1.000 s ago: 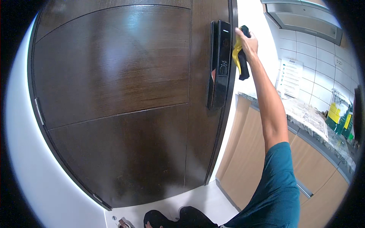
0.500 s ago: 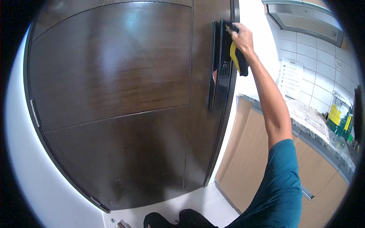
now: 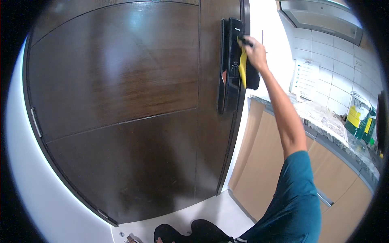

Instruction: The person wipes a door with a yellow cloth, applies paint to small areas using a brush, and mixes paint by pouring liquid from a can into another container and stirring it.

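My right hand (image 3: 254, 52) is closed around a black and yellow cloth (image 3: 243, 69), which hangs down from the fingers. The cloth lies against the right edge of a tall glossy black door lock (image 3: 234, 93) with a handle and a round knob. The lock is mounted on the right side of a dark brown wooden door (image 3: 121, 81), which stands closed in its frame. Fingertips are partly blurred. No left hand can be made out; only a small patch of skin shows at the lower edge, too little to identify.
To the right, a granite counter (image 3: 322, 121) above light wood cabinets (image 3: 259, 162) holds papers and green-and-yellow tubs (image 3: 357, 117). A printed sheet (image 3: 306, 79) leans against white tiles. A range hood (image 3: 324, 20) hangs above. Dark shapes of my legs or feet (image 3: 202, 230) show below.
My right hand has moved down along the lock's right edge with the cloth, uncovering the lock's upper part. The view has shifted slightly.
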### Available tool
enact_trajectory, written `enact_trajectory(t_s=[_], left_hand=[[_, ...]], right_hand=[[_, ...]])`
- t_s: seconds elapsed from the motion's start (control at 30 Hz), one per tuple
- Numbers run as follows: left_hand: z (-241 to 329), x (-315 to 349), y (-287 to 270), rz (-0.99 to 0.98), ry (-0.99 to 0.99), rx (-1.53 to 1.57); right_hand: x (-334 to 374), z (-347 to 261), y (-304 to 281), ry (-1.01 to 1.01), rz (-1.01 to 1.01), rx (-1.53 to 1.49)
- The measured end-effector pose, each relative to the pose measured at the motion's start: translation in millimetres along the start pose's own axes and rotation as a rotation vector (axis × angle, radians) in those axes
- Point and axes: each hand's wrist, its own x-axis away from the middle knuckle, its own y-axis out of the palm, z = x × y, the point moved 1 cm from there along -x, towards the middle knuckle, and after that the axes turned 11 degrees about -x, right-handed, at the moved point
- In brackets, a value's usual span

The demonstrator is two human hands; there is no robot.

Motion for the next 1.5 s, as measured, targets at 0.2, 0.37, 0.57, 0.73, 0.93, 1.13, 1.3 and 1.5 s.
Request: enact_trajectory(t_s=[0.2,0.37,0.57,0.73,0.93,1.13,1.3,1.5], left_hand=[[4.3,2.4,-4.7,-0.037,0.008,-0.009],[4.1,-1.9,-2.9,-0.013,0.026,-0.002],[0.1,5.1,6.3,0.028,0.026,-0.046],[6.4,8.9,-6.2,0.104,0.051,-0.014],[2.4,3.6,-20.6,-0.030,-0.055,0.023],[-5.2,-3.4,-19.0,0.075,-0.010,0.005],[-14.7,-5.4,-15.8,0.026,-0.040,0.007],[-38.9,-14.4,11.8,0.107,0.039,0.009]], right_hand=[[88.7,-12.8,-2.0,0.143,-0.075,-0.185],[36.4,-27.3,5.0,-0.068,-0.029,-0.205],[12.8,-75.6,14.2,-0.254,-0.397,0.214],[-5.9,-97.4,24.4,-0.186,-0.496,0.525],[-5.7,-118.0,28.8,-0.095,-0.624,0.706],[-11.4,-120.6,30.2,-0.106,-0.626,0.796],[-3.5,-107.4,35.7,-0.184,-0.762,0.703],[78.1,-97.5,47.8,-0.053,-0.690,0.619]])
